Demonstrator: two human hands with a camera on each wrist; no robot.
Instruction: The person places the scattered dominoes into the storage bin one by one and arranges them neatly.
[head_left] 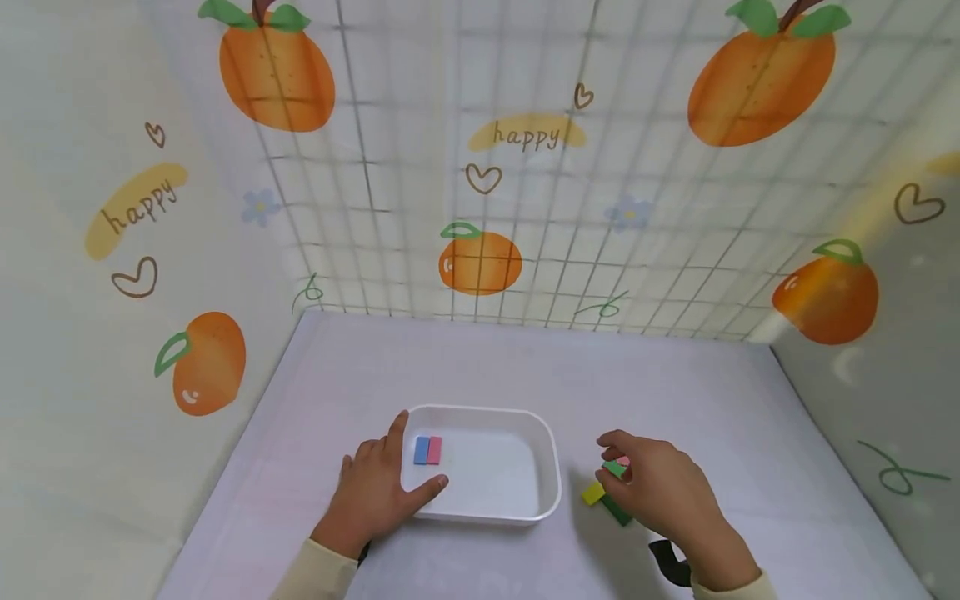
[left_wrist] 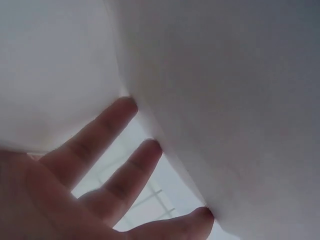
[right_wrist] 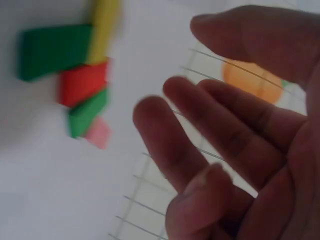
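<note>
A white rectangular tray has a blue block and a pink block side by side near its left end. My left hand rests spread against the tray's left side, thumb over the front rim; in the left wrist view, straight fingertips touch a pale surface. Loosely bent, my right hand hovers over a small cluster of blocks right of the tray, holding nothing. The cluster has a yellow block, a dark green block, a red block, a green block and a pink block.
A white cloth covers the table. Cloth walls printed with oranges enclose it at the back and both sides, with a wire grid showing through the back one. Something black shows below the right wrist.
</note>
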